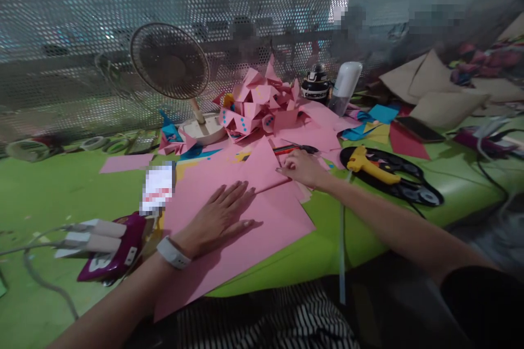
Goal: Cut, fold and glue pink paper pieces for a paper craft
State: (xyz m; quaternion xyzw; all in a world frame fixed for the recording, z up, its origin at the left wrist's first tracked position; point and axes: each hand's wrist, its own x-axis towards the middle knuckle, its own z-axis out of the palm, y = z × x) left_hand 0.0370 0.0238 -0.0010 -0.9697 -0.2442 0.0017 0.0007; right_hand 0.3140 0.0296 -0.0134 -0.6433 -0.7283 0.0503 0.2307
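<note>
My left hand (218,217), with a white band at the wrist, lies flat with fingers stretched on a large pink paper sheet (282,221). Its fingertips come close to a smaller pink paper piece (262,168) with a pointed top, which lies over the sheet. At that piece's right edge is my right hand (303,168), its thumb and finger pinched on the paper. Just behind the right hand lie dark and red pen-like tools (292,148), partly hidden. Whether the smaller piece is a fold of the larger sheet, I cannot tell.
Folded pink paper shapes (262,101) are heaped at the back, beside a fan (170,62). A purple power strip (112,251) with white plugs sits left. A black tray with a yellow-handled tool (372,166) stands right. A dark bottle (315,87) is behind.
</note>
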